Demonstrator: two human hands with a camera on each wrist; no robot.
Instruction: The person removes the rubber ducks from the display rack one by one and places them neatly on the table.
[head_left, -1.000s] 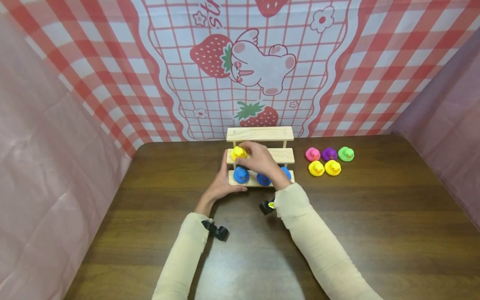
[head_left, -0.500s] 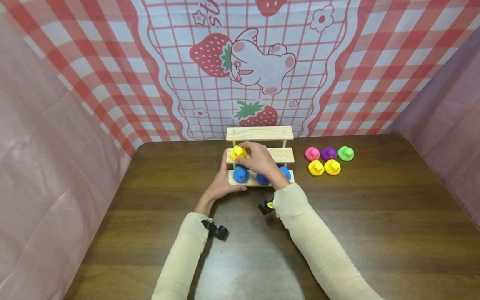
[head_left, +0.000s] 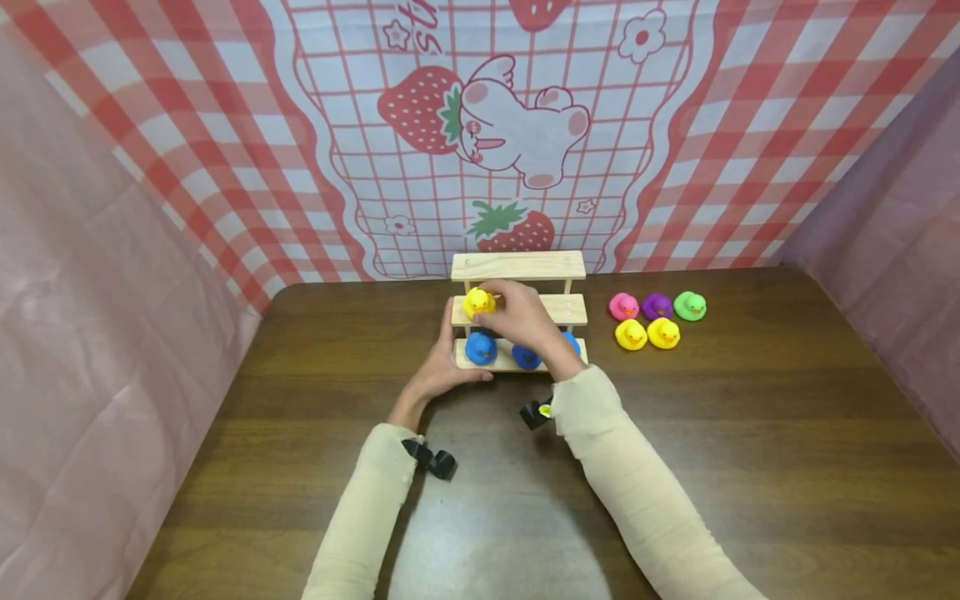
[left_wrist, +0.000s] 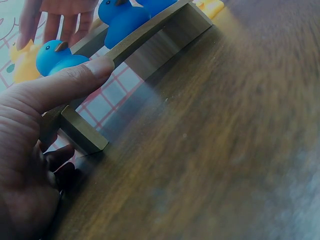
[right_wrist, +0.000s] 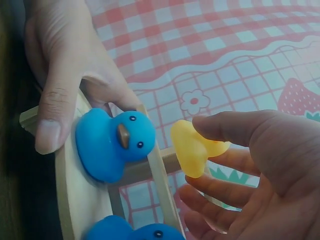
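Note:
A three-step wooden rack stands on the table. My left hand grips its left end, the thumb along the front edge of the lowest step and the fingers behind. Between thumb and fingers my right hand pinches a yellow rubber duck at the left end of the middle step. In the right wrist view that yellow duck is tilted, with part of it hidden by the thumb. On the lowest step sit a blue rubber duck at the left and two more, partly covered by my right hand and wrist.
Right of the rack, a pink duck, a purple duck and a green duck form a row. Two yellow ducks sit in front of them. A checked strawberry cloth hangs behind the table.
My right hand and the pinched yellow duck have shifted very slightly to the right and up. The left hand keeps its hold on the rack.

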